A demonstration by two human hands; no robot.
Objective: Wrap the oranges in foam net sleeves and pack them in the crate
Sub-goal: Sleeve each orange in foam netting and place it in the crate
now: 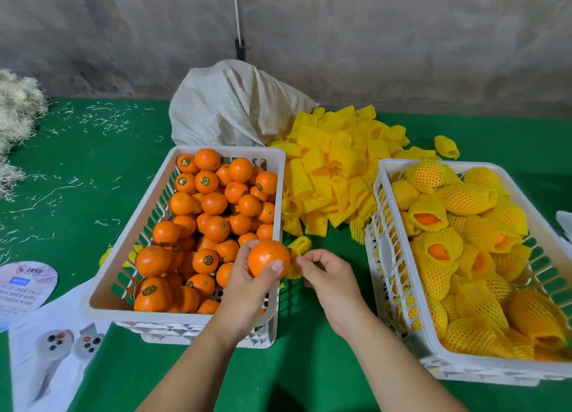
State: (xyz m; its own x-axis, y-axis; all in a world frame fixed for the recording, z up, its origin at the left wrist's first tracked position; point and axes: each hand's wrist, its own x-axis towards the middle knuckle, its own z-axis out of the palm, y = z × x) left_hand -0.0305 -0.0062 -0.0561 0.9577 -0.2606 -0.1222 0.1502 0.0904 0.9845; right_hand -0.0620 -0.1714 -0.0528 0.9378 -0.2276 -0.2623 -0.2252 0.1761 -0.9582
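My left hand grips a bare orange over the near right corner of the left white crate, which is full of loose oranges. My right hand pinches a yellow foam net sleeve right beside that orange, touching its right side. The right white crate holds several oranges wrapped in yellow sleeves. A heap of loose yellow sleeves lies between the two crates at the back.
A white woven sack stands behind the left crate. Straw-like packing lies at the far left on the green table cover. Printed sheets lie at the near left. A grey wall closes the back.
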